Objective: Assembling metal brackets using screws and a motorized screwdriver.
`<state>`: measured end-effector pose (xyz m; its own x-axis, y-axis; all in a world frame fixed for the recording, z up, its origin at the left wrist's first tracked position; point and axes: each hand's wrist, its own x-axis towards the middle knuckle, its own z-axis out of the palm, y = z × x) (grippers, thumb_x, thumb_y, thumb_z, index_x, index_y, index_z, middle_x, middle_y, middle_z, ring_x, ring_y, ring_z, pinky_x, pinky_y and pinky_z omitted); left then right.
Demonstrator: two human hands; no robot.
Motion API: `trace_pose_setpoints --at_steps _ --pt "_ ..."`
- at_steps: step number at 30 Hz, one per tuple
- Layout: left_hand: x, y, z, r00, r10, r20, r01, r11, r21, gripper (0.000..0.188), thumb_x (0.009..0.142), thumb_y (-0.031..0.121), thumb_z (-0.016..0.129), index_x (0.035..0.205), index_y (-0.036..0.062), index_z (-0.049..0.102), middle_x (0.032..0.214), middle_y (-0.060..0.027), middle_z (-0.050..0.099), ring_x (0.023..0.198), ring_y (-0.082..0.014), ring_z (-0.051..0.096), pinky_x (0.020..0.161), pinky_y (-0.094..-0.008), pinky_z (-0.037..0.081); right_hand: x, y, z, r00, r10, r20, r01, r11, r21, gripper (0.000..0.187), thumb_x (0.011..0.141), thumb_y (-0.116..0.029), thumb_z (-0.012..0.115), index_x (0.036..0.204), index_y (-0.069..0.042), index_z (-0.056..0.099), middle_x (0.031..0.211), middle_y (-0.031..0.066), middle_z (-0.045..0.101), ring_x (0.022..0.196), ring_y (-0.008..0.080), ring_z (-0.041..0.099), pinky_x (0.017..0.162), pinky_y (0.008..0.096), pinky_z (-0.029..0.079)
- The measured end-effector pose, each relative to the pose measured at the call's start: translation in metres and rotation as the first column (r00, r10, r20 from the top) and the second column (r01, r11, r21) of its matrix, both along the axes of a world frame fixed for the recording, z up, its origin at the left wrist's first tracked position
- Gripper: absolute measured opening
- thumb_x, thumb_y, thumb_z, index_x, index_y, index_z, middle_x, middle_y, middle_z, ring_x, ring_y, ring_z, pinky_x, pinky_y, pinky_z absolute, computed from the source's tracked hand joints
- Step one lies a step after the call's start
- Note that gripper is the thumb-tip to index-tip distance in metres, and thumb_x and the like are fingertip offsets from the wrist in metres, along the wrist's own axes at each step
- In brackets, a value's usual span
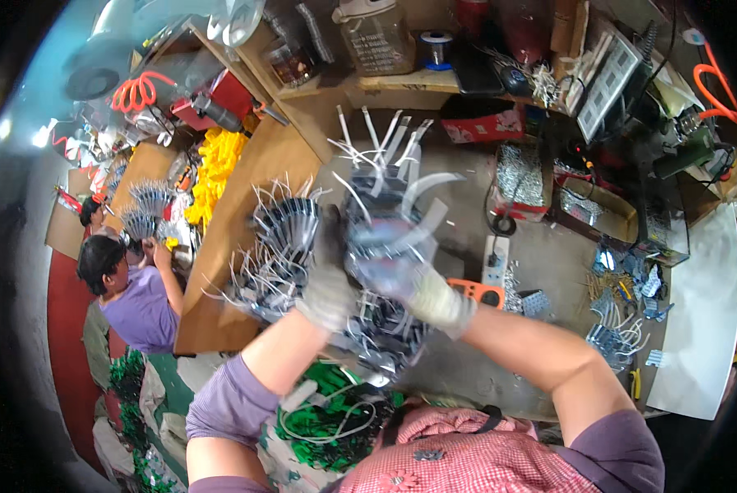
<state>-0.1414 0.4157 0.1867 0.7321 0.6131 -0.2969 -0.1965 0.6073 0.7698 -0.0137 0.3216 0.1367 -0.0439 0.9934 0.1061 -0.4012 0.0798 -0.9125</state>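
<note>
Both hands wear pale work gloves and press on a blurred bundle of dark strip-like parts with white wires [376, 189], raised over the bench. My left hand [329, 279] lies along the bundle's left side, its dark-tipped fingers held close together. Across the lower right of the bundle is my right hand [409, 279], closed on it, though motion smears the fingers. More dark wired parts [288, 226] stand fanned out just left of my left hand. Beneath my wrists lies another heap of dark wired parts [385, 329], partly hidden by the hands.
Orange-handled scissors [477, 293] and a white power strip [495, 261] lie right of my hands. Boxes of small metal parts [523, 177] stand beyond. Loose wired pieces [619, 329] lie far right. A wooden board [249, 205] borders the left, where a co-worker [130, 287] sits near yellow pieces [216, 168].
</note>
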Motion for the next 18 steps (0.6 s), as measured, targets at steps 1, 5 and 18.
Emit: trace_pose_setpoints --at_steps 1,5,18 --pt "-0.017 0.056 -0.038 0.776 -0.348 0.526 0.422 0.906 -0.023 0.052 0.096 0.045 0.037 0.126 0.0047 0.050 0.121 -0.0164 0.057 0.110 -0.0278 0.059 0.092 -0.0407 0.051 -0.013 0.041 -0.018 0.995 0.064 -0.079 -0.060 0.997 0.054 0.082 0.085 -0.031 0.069 0.147 -0.006 0.021 0.143 0.0152 0.035 0.130 0.0277 0.039 0.112 0.0359 0.028" --pt "-0.006 0.116 -0.071 0.974 0.224 -0.012 -0.217 0.926 -0.309 0.056 0.095 0.046 0.035 0.133 0.0080 0.048 0.133 -0.0099 0.054 0.123 -0.0269 0.049 0.107 -0.0397 0.038 -0.058 0.148 -0.097 0.934 -0.280 -0.224 0.309 0.944 0.110 0.105 0.077 -0.030 0.078 0.150 -0.008 0.006 0.139 0.0088 0.044 0.130 0.0220 0.038 0.113 0.0339 0.025" --pt "-0.072 0.201 -0.195 0.980 0.075 -0.184 -0.113 0.972 -0.207 0.055 0.095 0.046 0.036 0.131 0.0066 0.049 0.132 -0.0119 0.054 0.120 -0.0293 0.051 0.108 -0.0427 0.036 -0.110 0.218 -0.203 0.939 -0.334 0.088 0.341 0.937 -0.082 0.131 0.072 -0.021 0.083 0.144 -0.008 -0.025 0.148 0.0136 0.027 0.137 0.0212 0.026 0.114 0.0355 0.020"
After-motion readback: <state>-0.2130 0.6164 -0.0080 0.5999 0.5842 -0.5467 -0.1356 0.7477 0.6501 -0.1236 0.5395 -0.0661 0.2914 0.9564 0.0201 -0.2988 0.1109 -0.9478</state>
